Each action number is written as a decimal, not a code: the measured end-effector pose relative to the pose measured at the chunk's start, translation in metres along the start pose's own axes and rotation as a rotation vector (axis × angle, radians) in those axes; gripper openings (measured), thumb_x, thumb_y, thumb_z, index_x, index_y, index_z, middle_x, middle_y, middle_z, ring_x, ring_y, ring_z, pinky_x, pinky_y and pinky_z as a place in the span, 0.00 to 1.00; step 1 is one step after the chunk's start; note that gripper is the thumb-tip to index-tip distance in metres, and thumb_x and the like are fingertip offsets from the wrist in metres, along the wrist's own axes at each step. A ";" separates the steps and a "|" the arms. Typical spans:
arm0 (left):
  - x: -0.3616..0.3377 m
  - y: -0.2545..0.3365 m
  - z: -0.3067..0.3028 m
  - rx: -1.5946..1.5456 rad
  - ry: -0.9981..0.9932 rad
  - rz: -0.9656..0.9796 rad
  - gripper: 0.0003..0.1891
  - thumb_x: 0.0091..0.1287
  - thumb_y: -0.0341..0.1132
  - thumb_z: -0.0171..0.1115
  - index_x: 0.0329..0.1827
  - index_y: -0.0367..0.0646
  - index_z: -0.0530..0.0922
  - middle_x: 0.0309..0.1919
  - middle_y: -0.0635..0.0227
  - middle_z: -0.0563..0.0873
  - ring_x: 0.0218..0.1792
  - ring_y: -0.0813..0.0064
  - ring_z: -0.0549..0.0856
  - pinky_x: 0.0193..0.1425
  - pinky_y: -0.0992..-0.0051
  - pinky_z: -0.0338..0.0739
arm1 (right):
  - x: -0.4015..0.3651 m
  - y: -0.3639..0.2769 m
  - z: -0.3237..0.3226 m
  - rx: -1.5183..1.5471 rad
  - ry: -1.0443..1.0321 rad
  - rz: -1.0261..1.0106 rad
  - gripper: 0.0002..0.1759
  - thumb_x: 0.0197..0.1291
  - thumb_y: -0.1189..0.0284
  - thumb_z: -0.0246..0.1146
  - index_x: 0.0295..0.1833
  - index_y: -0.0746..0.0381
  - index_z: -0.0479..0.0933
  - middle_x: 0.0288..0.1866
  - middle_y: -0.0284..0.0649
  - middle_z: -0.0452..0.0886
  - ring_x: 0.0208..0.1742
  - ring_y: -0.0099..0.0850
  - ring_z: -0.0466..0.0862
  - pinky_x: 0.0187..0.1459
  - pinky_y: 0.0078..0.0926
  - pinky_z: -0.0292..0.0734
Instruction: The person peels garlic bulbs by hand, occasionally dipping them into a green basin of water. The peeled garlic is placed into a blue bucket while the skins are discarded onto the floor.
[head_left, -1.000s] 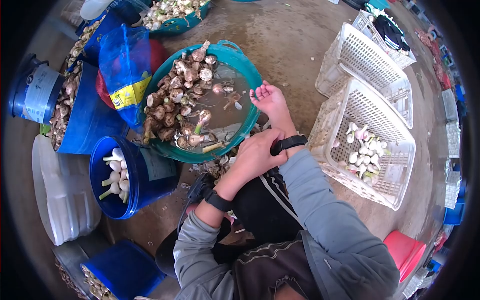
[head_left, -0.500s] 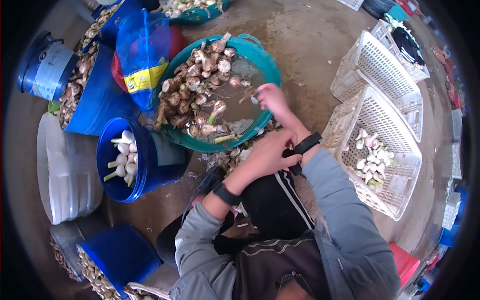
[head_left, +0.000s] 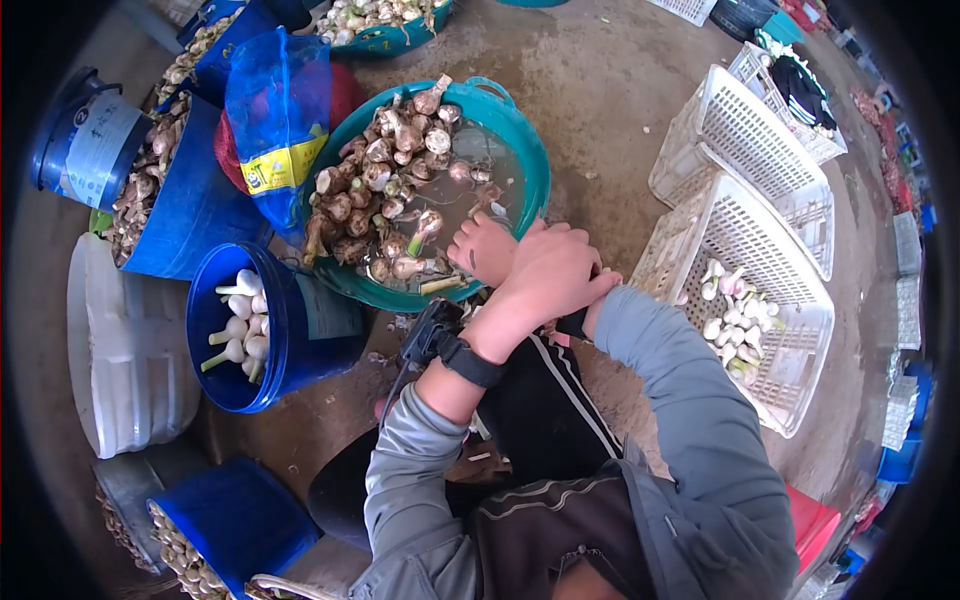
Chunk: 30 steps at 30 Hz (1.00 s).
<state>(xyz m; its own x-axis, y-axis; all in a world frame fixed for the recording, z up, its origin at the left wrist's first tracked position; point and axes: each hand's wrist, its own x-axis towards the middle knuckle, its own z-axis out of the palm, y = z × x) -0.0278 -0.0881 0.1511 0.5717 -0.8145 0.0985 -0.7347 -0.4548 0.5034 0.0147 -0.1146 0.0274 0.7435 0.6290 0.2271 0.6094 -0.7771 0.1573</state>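
Head view, left hand (head_left: 552, 268): clasping right wrist (head_left: 599, 313)
Right hand (head_left: 483, 250): curled, grip unclear
Ahead: round teal plastic tub (head_left: 537, 168)
Rightward: white perforated plastic crate (head_left: 806, 325)

Band (head_left: 572, 322): black, on the right wrist, partly hidden by the left hand (head_left: 555, 262). Fastening not visible.

Basin (head_left: 541, 170): green, round, loop handle on far side; just ahead of the hands, near rim partly behind right hand (head_left: 485, 248). Shallow murky water inside.

Garlic (head_left: 437, 140): brown, dirty-skinned bulbs, piled in basin, mostly ahead-left of the hands. Some show pale cut faces. One with a green stem lies tilted just left of right hand; a few loose ones ahead of it.
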 end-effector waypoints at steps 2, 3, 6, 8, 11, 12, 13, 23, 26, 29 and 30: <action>-0.001 -0.001 0.001 0.076 -0.072 -0.010 0.15 0.59 0.49 0.59 0.33 0.49 0.86 0.29 0.68 0.83 0.39 0.65 0.81 0.48 0.66 0.70 | -0.006 -0.003 0.029 0.063 -0.004 -0.041 0.03 0.49 0.69 0.58 0.30 0.52 0.76 0.31 0.30 0.76 0.40 0.28 0.75 0.46 0.26 0.64; -0.003 -0.004 0.006 0.050 -0.044 -0.004 0.14 0.57 0.47 0.60 0.30 0.48 0.86 0.28 0.68 0.83 0.39 0.65 0.81 0.46 0.65 0.71 | -0.010 -0.002 0.038 0.067 0.003 -0.055 0.03 0.49 0.69 0.58 0.30 0.52 0.76 0.31 0.30 0.76 0.40 0.28 0.75 0.46 0.26 0.64; -0.012 -0.007 0.015 0.025 -0.010 -0.018 0.12 0.56 0.45 0.61 0.30 0.48 0.85 0.29 0.67 0.83 0.38 0.65 0.82 0.44 0.64 0.72 | -0.021 0.002 0.054 0.099 -0.215 0.076 0.09 0.56 0.71 0.53 0.36 0.52 0.79 0.37 0.33 0.80 0.44 0.31 0.78 0.48 0.28 0.67; -0.014 -0.013 0.033 -0.076 0.022 -0.006 0.08 0.56 0.40 0.63 0.32 0.46 0.84 0.32 0.68 0.84 0.39 0.66 0.82 0.45 0.64 0.74 | -0.010 0.006 0.033 0.372 -0.372 0.245 0.10 0.56 0.69 0.52 0.38 0.55 0.79 0.38 0.36 0.81 0.45 0.35 0.79 0.47 0.31 0.70; -0.031 -0.004 0.021 -0.231 0.245 -0.019 0.07 0.54 0.34 0.65 0.34 0.44 0.83 0.34 0.67 0.83 0.42 0.65 0.80 0.49 0.67 0.73 | -0.013 0.021 0.040 0.783 -0.397 0.496 0.12 0.56 0.69 0.53 0.42 0.57 0.80 0.36 0.41 0.82 0.40 0.43 0.82 0.40 0.38 0.75; -0.037 -0.014 0.015 -0.265 0.422 0.030 0.10 0.52 0.32 0.67 0.39 0.44 0.82 0.38 0.64 0.82 0.45 0.63 0.78 0.53 0.66 0.71 | -0.019 0.039 0.046 1.087 -0.216 0.357 0.10 0.55 0.70 0.54 0.40 0.56 0.80 0.35 0.41 0.82 0.40 0.43 0.82 0.39 0.38 0.76; -0.045 -0.032 0.001 -0.207 0.494 -0.026 0.14 0.53 0.30 0.66 0.44 0.44 0.81 0.42 0.62 0.82 0.48 0.60 0.78 0.55 0.66 0.70 | -0.022 0.055 0.051 1.379 -0.022 0.203 0.09 0.53 0.71 0.55 0.37 0.55 0.80 0.33 0.41 0.81 0.39 0.44 0.81 0.38 0.38 0.76; -0.101 -0.178 0.099 -0.583 0.445 -0.712 0.15 0.62 0.33 0.59 0.51 0.38 0.77 0.42 0.56 0.82 0.42 0.62 0.83 0.47 0.68 0.76 | 0.093 0.106 0.192 0.143 0.073 0.460 0.19 0.63 0.69 0.46 0.57 0.56 0.72 0.55 0.43 0.76 0.50 0.42 0.77 0.51 0.42 0.72; -0.088 -0.190 0.092 -0.600 0.436 -0.668 0.16 0.62 0.32 0.60 0.53 0.38 0.75 0.44 0.57 0.81 0.45 0.63 0.82 0.50 0.68 0.75 | 0.091 0.093 0.224 0.446 -0.401 0.741 0.25 0.60 0.71 0.51 0.65 0.53 0.65 0.54 0.44 0.78 0.49 0.46 0.80 0.47 0.44 0.76; -0.083 -0.200 0.069 -0.294 0.495 -0.659 0.28 0.58 0.28 0.63 0.63 0.42 0.67 0.56 0.54 0.73 0.55 0.57 0.75 0.58 0.66 0.72 | 0.076 0.100 0.163 0.649 -0.463 0.357 0.27 0.58 0.72 0.53 0.66 0.55 0.64 0.48 0.46 0.80 0.48 0.43 0.81 0.48 0.42 0.76; -0.077 -0.197 0.058 -0.302 0.495 -0.662 0.28 0.58 0.28 0.63 0.63 0.42 0.67 0.56 0.54 0.73 0.55 0.57 0.75 0.58 0.66 0.72 | 0.066 0.097 0.141 0.625 -0.360 0.246 0.29 0.55 0.72 0.58 0.65 0.55 0.64 0.45 0.48 0.80 0.43 0.40 0.83 0.44 0.37 0.77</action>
<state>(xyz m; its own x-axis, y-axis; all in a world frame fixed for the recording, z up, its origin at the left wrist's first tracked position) 0.0516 0.0432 -0.0052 0.9903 -0.1356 0.0314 -0.1081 -0.6071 0.7872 0.1619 -0.1457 -0.0780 0.8567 0.4906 -0.1595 0.3771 -0.8065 -0.4553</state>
